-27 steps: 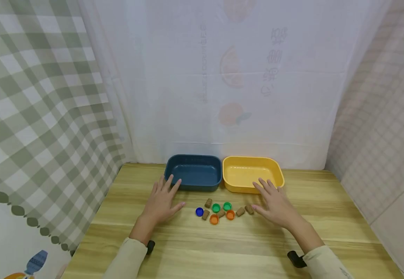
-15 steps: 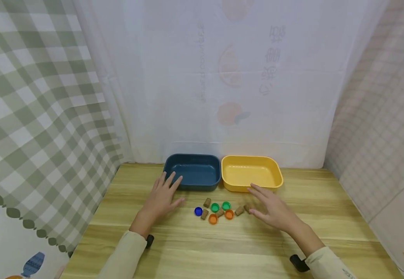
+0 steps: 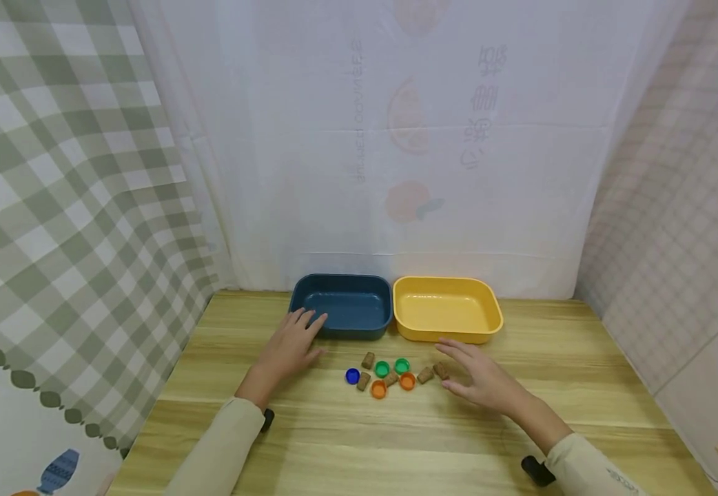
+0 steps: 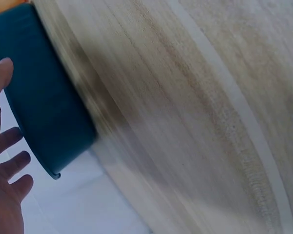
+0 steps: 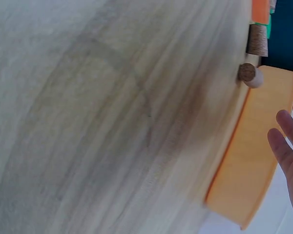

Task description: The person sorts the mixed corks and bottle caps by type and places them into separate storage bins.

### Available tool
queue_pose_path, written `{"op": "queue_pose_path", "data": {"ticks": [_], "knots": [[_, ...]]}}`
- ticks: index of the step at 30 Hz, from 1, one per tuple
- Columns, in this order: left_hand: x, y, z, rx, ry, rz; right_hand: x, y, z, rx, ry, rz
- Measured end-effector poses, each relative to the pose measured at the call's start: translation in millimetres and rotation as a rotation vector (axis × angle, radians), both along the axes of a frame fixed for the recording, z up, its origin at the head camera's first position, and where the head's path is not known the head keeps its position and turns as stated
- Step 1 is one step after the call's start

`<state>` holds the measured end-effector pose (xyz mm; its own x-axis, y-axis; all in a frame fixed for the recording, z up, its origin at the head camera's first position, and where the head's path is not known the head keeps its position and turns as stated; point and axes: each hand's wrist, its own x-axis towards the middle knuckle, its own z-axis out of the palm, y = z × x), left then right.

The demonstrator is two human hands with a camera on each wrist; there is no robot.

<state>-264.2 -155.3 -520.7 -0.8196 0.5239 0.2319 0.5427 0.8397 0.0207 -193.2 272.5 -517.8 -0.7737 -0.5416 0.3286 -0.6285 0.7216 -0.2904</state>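
Observation:
My left hand (image 3: 286,350) hovers by the near left side of a dark blue tray (image 3: 384,324), fingers spread and nothing held. My right hand (image 3: 486,377) is in front of a yellow tray (image 3: 446,338), its fingers loosely bent, with a cork (image 3: 441,370) close to the thumb and no visible grip on it. Between the hands lie several corks (image 3: 425,375), a blue bottle cap (image 3: 352,376), two green caps (image 3: 402,366) and two orange caps (image 3: 379,390). In the right wrist view, two corks (image 5: 257,40) stand out beside the yellow tray.
Both trays stand side by side at the back of the wooden table (image 3: 359,441). A white cloth (image 3: 309,172) hangs behind them. Checked cloth (image 3: 86,172) closes in the left side, and a paler cloth (image 3: 675,262) the right.
The right hand has drawn back from the yellow tray toward the person, and its fingers have bent more. The left hand's fingers have drawn slightly closer together. Caps and corks stay in place.

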Motion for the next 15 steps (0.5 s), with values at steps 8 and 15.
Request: {"op": "queue_pose_path", "data": {"ticks": [8, 15], "knots": [[-5.4, 1.9, -2.0, -0.006, 0.109, -0.054, -9.7, -1.3, -7.8, -0.003, -0.115, -0.021], [-6.5, 2.3, -5.3, 0.023, 0.182, -0.08, -13.3, -0.7, -12.8, -0.018, -0.183, -0.035]]}}
